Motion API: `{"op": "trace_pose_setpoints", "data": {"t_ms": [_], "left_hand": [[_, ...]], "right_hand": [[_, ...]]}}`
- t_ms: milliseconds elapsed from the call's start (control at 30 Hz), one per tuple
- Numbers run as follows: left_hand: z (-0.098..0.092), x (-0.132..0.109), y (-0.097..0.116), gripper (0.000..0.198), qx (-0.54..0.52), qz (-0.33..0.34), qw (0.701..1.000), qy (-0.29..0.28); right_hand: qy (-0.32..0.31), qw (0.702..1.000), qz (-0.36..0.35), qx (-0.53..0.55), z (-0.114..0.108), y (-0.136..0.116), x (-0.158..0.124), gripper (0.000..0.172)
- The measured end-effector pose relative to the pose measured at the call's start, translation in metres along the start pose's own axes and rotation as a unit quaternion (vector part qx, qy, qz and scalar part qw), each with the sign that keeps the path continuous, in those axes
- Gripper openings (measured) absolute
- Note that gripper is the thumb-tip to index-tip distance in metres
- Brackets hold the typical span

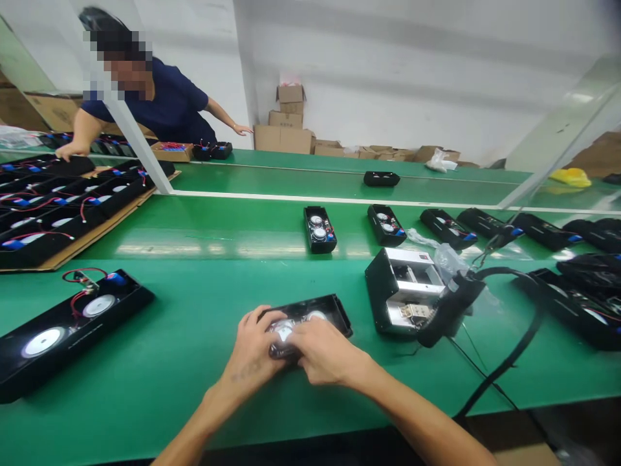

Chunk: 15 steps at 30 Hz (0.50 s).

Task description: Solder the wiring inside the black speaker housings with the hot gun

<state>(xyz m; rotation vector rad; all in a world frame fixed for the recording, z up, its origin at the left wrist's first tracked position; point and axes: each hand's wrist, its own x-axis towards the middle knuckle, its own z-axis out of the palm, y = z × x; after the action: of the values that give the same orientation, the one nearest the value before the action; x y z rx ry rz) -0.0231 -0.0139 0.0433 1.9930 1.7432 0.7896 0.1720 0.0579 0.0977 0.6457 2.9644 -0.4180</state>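
A small black speaker housing with round silver speaker drivers lies on the green bench in front of me. My left hand is closed around its left end, fingers over the top edge. My right hand bends over the front of the same housing, its fingers curled in at the drivers; whatever is between those fingertips is hidden. Left of my hands rests a longer black speaker housing with two pale drivers, red and black wires and a small circuit board.
To the right stand a black-and-silver machine and a black-handled tool on a thick cable. Several housings line the green conveyor. A co-worker reaches over a cardboard tray of speakers. A white post rises at left.
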Motion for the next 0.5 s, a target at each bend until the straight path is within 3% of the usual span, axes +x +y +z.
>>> {"op": "trace_pose_setpoints", "data": {"t_ms": [100, 233, 500], "left_hand": [[-0.027, 0.04, -0.009, 0.026, -0.064, -0.067, 0.989, -0.115], [-0.047, 0.078, -0.025, 0.038, -0.092, -0.097, 0.974, -0.18], [-0.05, 0.084, -0.024, 0.045, -0.116, -0.136, 0.959, -0.222]], "right_hand": [[-0.006, 0.999, 0.027, 0.035, -0.018, 0.008, 0.018, 0.034], [-0.034, 0.992, 0.072, 0.099, -0.044, 0.02, 0.041, 0.027], [-0.029, 0.985, 0.103, 0.138, -0.047, 0.025, 0.05, 0.02]]}}
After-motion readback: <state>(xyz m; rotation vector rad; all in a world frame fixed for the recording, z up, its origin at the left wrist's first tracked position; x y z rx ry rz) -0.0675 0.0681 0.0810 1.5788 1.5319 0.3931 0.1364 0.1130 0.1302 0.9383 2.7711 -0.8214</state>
